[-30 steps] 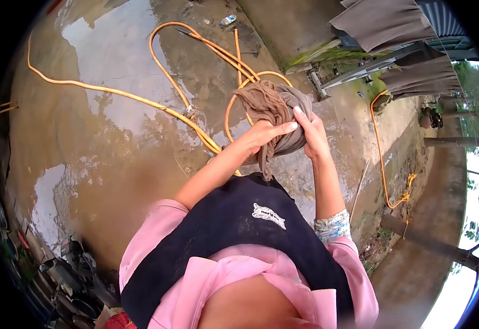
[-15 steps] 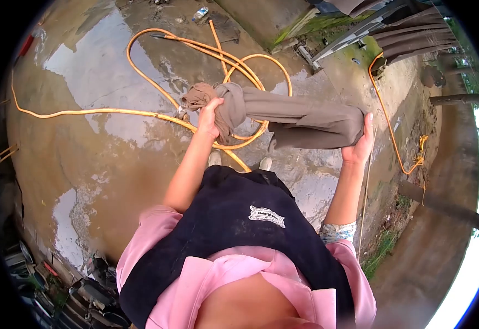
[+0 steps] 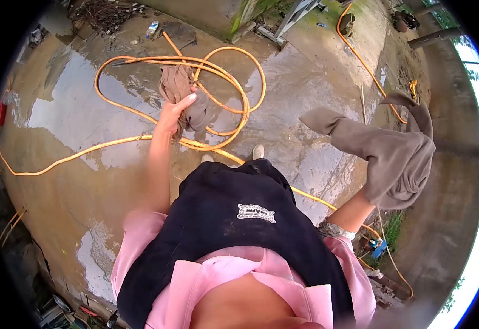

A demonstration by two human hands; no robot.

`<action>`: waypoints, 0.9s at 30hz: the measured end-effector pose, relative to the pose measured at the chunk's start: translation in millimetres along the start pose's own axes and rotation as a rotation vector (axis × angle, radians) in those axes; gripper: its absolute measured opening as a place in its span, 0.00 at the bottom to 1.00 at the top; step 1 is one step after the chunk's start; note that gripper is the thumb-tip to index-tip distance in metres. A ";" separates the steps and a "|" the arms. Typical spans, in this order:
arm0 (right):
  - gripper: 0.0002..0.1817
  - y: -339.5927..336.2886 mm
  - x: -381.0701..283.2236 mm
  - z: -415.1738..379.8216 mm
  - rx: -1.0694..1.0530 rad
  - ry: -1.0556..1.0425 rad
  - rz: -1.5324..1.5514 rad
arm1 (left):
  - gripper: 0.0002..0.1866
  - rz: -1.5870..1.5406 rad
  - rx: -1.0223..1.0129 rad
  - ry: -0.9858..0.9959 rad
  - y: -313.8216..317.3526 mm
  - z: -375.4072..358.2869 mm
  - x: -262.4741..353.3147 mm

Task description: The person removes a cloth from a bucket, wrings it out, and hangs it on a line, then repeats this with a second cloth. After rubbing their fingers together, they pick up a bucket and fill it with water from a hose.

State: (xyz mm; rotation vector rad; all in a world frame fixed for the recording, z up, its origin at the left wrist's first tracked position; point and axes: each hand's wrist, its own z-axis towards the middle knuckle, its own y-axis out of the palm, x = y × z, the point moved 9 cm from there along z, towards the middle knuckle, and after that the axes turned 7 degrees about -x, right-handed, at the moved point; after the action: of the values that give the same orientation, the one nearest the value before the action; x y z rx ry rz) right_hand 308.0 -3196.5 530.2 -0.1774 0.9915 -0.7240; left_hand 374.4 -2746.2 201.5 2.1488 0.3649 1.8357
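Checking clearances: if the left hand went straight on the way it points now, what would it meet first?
Beyond the bunched cloth in its grip, the left hand would likely meet the orange hose on the ground, though depth is unclear.

A long coiled rubber hose is coloured orange-yellow; a crumpled fabric cloth, plain grey-brown. A loose cotton apron is dyed near-black, marked by a white, dark-lettered patch.

Hose on floor, bottle beyond
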 end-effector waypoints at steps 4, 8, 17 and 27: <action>0.23 -19.8 35.9 19.2 0.059 0.165 0.142 | 0.22 0.071 -0.365 0.072 107.0 13.2 20.6; 0.24 -39.8 80.5 26.8 0.127 0.273 0.285 | 0.40 0.296 -0.708 0.257 251.2 4.2 38.7; 0.25 -83.8 198.3 40.0 0.217 0.409 0.376 | 0.39 0.390 -0.757 0.395 480.6 -7.5 -89.2; 0.27 -206.0 354.6 140.0 0.263 0.368 0.303 | 0.18 0.232 -0.508 0.337 594.7 167.3 -80.0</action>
State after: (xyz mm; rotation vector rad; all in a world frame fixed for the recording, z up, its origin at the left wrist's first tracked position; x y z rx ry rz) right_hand 443.9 -3600.5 452.5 0.3416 1.2271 -0.6104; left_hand 529.4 -3335.9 329.1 1.5936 -0.2748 2.1330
